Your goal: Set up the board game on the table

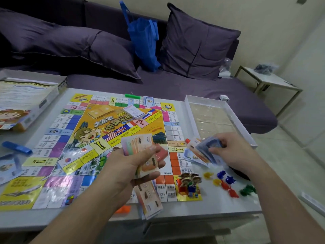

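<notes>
The colourful square game board (pixel 98 148) lies flat on the white table (pixel 211 210). The left hand (pixel 130 166) grips a fanned stack of orange paper play money (pixel 140 147) above it. The right hand (pixel 232 150) curls around a bundle of blue-backed cards (pixel 207 148) at the board's right edge. Beside it, the shallow white box tray (pixel 226 104) holds a clear plastic insert (pixel 211 120). The printed box lid (pixel 26 101) sits far left.

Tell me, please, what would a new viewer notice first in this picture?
The bright board covers most of the white table. Above its near edge, the left hand holds a play-money stack, and the right hand holds blue cards. Small coloured pieces lie right of the board.
</notes>
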`<state>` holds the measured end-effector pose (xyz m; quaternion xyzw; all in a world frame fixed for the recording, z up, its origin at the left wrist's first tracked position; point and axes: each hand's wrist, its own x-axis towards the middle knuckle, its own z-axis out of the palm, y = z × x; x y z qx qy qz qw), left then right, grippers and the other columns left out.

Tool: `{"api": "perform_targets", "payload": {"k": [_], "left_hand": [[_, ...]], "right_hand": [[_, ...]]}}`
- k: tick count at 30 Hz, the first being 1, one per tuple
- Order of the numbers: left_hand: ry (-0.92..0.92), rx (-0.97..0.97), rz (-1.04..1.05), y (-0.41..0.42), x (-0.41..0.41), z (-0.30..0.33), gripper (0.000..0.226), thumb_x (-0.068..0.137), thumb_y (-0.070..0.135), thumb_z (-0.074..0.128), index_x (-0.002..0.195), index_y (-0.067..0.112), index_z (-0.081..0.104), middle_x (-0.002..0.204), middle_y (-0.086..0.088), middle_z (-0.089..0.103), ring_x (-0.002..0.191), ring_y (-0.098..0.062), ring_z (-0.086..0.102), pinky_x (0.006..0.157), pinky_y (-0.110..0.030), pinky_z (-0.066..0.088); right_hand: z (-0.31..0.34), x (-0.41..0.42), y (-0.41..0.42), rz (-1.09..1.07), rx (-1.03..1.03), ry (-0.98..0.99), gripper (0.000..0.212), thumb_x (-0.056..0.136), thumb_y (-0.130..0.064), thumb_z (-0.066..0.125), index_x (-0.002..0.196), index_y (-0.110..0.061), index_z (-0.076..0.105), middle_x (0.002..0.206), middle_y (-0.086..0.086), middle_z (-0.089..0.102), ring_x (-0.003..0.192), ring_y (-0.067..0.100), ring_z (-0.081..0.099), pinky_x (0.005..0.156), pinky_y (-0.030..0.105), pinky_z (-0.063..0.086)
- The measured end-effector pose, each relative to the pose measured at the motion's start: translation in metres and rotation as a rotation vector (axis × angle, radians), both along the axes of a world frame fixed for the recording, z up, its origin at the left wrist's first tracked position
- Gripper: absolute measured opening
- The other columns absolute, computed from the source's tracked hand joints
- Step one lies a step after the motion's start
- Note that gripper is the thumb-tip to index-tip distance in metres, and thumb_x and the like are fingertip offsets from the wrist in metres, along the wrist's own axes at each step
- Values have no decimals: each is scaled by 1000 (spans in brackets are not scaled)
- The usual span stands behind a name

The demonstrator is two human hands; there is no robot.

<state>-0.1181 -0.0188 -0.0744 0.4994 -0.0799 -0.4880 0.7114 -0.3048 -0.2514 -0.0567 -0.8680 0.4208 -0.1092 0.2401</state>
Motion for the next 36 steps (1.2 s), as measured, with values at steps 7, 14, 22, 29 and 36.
{"api": "perform_targets", "payload": {"k": [7,14,22,29,36], "left_hand": [[-39,27,-3,-1,1,-3,49,73,19,79,119,10,65,101,-13,81,88,-34,80,53,-34,64],[-20,85,-8,0,3,-5,32,83,13,78,112,6,67,99,-17,80,88,-36,79,58,-39,65],[47,111,-46,8,6,-3,21,99,8,64,119,0,61,102,-26,77,92,-40,78,67,-49,64],[55,77,-64,17,10,0,28,101,-1,54,129,1,53,105,-26,77,94,-43,77,70,-57,62],[-59,96,-9,23,14,3,26,93,-7,66,119,-6,64,96,-22,79,83,-36,79,54,-44,65]], "right_hand": [[-15,21,-11,71,31,229,26,98,-18,71,83,-39,68,86,-13,66,80,5,60,60,24,41],[-14,21,-11,44,-33,277,20,98,-21,70,88,-39,68,91,-10,69,81,6,62,60,24,43],[-14,17,-5,3,-58,266,18,98,-19,69,94,-36,71,91,-8,69,81,9,62,58,23,42],[-5,21,8,-50,-119,103,12,98,-17,65,89,-22,70,78,1,68,70,16,62,59,31,48],[18,50,79,-8,558,-511,11,96,-8,69,102,-12,78,91,4,80,84,19,77,72,34,61]]}}
